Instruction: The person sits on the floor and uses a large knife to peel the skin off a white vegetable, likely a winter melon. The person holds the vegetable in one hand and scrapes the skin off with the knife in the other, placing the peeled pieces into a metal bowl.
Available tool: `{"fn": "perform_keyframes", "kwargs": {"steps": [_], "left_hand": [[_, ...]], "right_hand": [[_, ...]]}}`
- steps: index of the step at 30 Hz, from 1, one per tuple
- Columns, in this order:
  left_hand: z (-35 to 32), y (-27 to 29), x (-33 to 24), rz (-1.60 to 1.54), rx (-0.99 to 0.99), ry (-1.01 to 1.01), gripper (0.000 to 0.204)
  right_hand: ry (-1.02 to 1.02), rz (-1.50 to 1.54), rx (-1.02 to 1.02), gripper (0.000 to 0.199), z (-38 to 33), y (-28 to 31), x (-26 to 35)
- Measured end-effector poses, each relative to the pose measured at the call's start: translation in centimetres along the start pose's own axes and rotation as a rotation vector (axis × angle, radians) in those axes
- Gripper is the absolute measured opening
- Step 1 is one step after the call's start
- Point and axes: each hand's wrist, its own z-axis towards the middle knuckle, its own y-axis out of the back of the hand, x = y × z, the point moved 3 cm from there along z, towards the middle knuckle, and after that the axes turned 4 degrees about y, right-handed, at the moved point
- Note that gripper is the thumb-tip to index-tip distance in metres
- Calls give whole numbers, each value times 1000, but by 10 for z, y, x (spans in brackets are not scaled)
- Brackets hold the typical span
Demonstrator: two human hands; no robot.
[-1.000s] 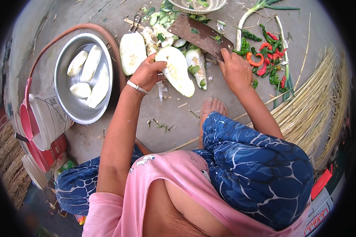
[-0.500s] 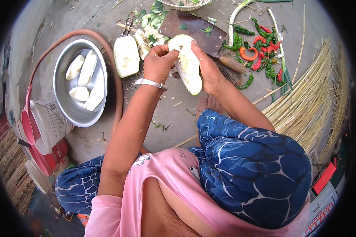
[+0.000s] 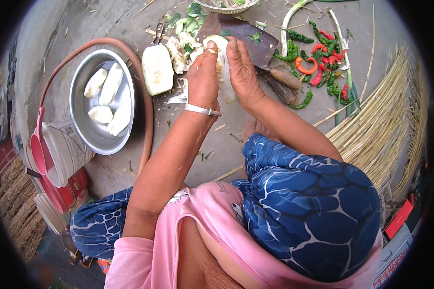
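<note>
My left hand and my right hand both clasp a pale peeled gourd piece, held upright between the palms above the concrete floor. A silver bangle circles my left wrist. Just behind the hands lies a dark wooden cutting board. Another peeled gourd half rests on the floor to the left, beside a pile of pale peelings. Whether a knife is in either hand is hidden.
A steel bowl holding cut gourd pieces sits at left, ringed by a brown hose. Red and green chillies lie at right beside a straw broom. White and pink buckets stand at far left. A white basket is at top.
My right hand left the cutting board and joined my left on the gourd piece. Both hands lifted it off the floor and turned it upright between them.
</note>
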Motion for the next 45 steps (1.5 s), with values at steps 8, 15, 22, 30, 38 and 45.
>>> {"fn": "perform_keyframes", "kwargs": {"steps": [8,15,22,30,38,45], "left_hand": [[31,15,23,169,2,-242,39],[20,17,21,335,-47,-370,23],[25,25,17,418,18,-333,21],[28,38,26,458,28,-241,20],[23,40,24,394,76,-157,20],[13,37,20,384,129,-102,18]], "right_hand": [[-27,33,58,63,9,-12,7],[-196,263,43,64,24,-13,-1],[-292,242,6,66,27,-15,3],[-405,365,-14,65,26,-19,-14],[-368,346,22,70,34,-14,-19],[-362,325,29,76,57,-1,-32]]}}
